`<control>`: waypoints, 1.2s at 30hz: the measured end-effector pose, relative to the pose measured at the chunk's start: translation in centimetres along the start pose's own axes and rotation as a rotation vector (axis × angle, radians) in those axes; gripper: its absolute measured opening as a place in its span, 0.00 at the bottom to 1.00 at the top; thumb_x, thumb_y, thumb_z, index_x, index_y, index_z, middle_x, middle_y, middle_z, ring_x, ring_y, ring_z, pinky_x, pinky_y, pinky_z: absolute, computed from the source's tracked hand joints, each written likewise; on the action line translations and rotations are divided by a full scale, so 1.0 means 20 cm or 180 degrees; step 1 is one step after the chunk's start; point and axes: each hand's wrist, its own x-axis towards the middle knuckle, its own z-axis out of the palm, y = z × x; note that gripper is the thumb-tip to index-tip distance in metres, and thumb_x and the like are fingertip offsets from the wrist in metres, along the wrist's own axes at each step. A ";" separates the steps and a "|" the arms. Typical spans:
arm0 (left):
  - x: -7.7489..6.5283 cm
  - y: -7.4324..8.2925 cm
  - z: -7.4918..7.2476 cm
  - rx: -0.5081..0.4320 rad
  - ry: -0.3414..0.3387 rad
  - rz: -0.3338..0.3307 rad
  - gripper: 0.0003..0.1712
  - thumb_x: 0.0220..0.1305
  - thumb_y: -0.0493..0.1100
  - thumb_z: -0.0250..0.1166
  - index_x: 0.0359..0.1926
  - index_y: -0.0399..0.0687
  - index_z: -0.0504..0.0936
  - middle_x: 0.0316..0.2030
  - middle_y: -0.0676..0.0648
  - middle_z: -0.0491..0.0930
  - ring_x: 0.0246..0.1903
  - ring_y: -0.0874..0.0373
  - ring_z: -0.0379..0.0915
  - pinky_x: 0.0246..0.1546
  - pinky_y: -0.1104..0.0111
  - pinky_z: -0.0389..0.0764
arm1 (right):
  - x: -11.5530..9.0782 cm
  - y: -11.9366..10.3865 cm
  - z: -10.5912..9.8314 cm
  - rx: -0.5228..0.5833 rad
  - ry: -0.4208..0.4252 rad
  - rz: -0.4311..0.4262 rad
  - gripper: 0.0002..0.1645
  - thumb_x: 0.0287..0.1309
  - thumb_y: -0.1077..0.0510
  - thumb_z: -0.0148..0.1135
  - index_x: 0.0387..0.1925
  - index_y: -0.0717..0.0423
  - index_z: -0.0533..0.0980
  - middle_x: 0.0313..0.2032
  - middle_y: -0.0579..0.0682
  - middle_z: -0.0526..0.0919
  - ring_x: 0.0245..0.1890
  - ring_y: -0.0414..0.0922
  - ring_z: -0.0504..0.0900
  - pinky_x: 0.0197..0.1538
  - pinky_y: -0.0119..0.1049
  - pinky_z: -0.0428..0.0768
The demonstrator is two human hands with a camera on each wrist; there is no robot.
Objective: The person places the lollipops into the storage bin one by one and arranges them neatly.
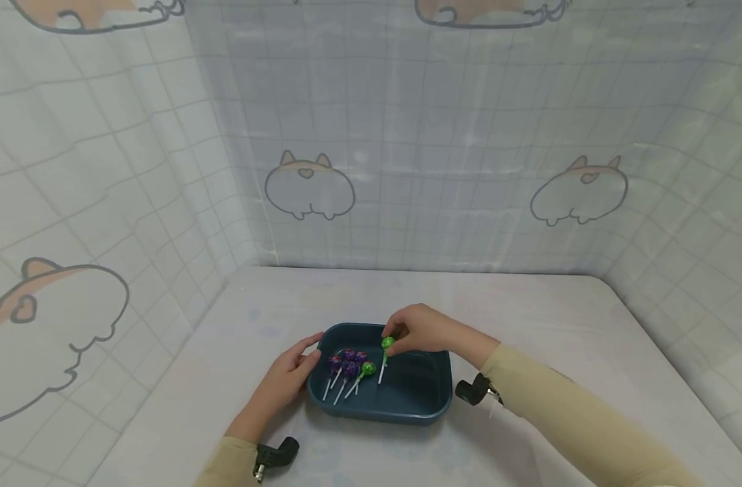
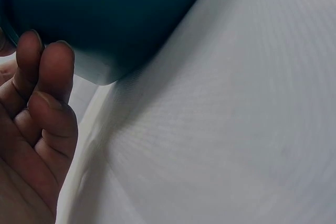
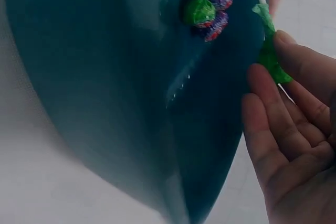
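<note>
A dark teal plastic basin stands on the table with several purple-wrapped lollipops at its left end. One green-wrapped lollipop lies against them, sticks pointing toward the near side. My right hand reaches over the far rim and pinches another green lollipop by its wrapped head; its white stick hangs down inside the basin. At the left rim, my left hand rests its fingertips and thumb against the basin, fingers loosely bent beside the outer wall.
A white cloth-covered table spreads around the basin. Pale grid-patterned curtains with cartoon animals enclose the back and both sides. Black camera mounts sit on both wrists.
</note>
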 end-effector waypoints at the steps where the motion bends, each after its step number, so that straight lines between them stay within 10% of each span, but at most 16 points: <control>1: 0.00 0.00 0.00 -0.0002 0.0001 -0.0007 0.24 0.74 0.55 0.57 0.68 0.63 0.71 0.16 0.49 0.70 0.14 0.59 0.63 0.17 0.67 0.68 | 0.02 -0.01 0.01 -0.0050 -0.0040 -0.0002 0.14 0.56 0.53 0.74 0.44 0.50 0.83 0.35 0.35 0.84 0.36 0.32 0.82 0.41 0.31 0.79; 36: -0.01 -0.01 0.00 0.0150 0.0074 0.0024 0.25 0.73 0.58 0.57 0.68 0.65 0.71 0.16 0.50 0.70 0.15 0.58 0.64 0.19 0.67 0.68 | 0.19 -0.07 0.16 -0.0878 -0.0549 0.0357 0.12 0.49 0.58 0.78 0.37 0.51 0.86 0.35 0.42 0.85 0.36 0.37 0.80 0.42 0.33 0.78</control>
